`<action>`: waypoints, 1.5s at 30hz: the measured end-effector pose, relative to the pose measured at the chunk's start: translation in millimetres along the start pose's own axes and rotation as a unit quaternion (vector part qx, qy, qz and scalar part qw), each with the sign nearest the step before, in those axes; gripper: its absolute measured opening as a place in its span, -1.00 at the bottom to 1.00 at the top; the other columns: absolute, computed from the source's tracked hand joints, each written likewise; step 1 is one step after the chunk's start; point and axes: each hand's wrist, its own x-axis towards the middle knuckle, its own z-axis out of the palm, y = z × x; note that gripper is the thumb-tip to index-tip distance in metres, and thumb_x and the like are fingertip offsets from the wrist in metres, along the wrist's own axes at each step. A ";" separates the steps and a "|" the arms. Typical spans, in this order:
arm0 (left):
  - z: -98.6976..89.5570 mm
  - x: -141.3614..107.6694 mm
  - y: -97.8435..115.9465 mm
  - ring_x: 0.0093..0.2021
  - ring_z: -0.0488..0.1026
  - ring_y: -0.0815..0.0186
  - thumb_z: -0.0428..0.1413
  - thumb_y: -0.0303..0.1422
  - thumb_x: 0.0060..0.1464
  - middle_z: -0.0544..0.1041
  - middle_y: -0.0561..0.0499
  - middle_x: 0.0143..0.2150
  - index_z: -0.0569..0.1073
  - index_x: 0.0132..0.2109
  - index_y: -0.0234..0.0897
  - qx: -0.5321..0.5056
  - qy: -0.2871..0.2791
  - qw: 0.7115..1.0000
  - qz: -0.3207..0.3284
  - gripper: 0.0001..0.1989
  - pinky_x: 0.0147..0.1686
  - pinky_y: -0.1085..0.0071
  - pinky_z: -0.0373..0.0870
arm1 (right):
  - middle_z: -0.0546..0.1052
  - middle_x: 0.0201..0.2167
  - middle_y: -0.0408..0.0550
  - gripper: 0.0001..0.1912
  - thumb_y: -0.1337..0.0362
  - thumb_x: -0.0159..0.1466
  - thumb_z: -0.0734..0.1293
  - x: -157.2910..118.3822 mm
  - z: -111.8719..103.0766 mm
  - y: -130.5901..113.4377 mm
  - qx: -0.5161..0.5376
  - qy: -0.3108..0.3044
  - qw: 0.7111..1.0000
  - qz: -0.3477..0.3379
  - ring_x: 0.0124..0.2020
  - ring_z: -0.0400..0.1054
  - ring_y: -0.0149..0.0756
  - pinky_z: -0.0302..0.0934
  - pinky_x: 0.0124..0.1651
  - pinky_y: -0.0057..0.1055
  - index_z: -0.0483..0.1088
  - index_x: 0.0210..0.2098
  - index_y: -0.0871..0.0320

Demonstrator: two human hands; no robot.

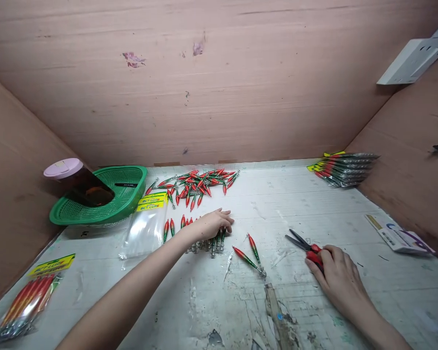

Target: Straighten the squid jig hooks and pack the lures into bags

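My left hand reaches over a row of red and green lures at the middle of the table, fingers bent loosely over the row's right end; what its fingertips hold, if anything, is hidden. My right hand has its fingers around the red handles of the scissors, whose dark blades lie apart and point to the upper left. Between my hands two separate lures form a V with their tips meeting. Behind the row is a loose heap of similar lures.
A green basket with a lidded bottle stands at the back left. Near it lie clear yellow-topped bags and a filled packet. Packed lures are stacked back right, with a small box nearer. Wooden walls surround the table.
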 end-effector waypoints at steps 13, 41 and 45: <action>37.0 0.4 72.3 -0.21 0.37 0.19 0.12 -0.44 0.16 0.53 -0.07 -0.29 0.50 -0.29 -0.30 0.119 0.004 0.992 0.032 -0.93 -0.22 0.29 0.29 | 0.51 -0.22 -0.09 -0.79 0.17 0.32 0.32 79.6 -2.9 -130.2 0.139 -0.398 0.907 0.021 -0.28 0.43 -0.34 0.36 -0.22 -0.31 0.43 -0.20 0.21; 33.3 -79.2 160.3 -0.35 0.55 0.31 0.35 -0.17 -0.11 0.58 -0.05 -0.34 0.54 -0.24 -0.34 -0.770 0.164 0.546 -0.286 -0.65 -0.27 0.38 0.42 | 0.44 -0.59 -0.16 -0.60 0.04 -0.01 0.46 48.4 -66.4 -146.6 0.683 -0.468 0.525 0.195 -0.80 -0.08 -0.72 -0.36 -0.72 -0.57 0.33 -0.40 0.22; 33.7 -80.7 162.3 -0.34 0.56 0.31 0.35 -0.17 -0.12 0.59 -0.05 -0.36 0.54 -0.25 -0.33 -0.779 0.160 0.534 -0.288 -0.64 -0.29 0.41 0.42 | 0.35 -0.68 -0.26 -0.63 0.05 0.01 0.46 46.4 -64.5 -149.5 0.721 -0.439 0.494 0.209 -0.81 -0.14 -0.72 -0.39 -0.71 -0.58 0.32 -0.46 0.21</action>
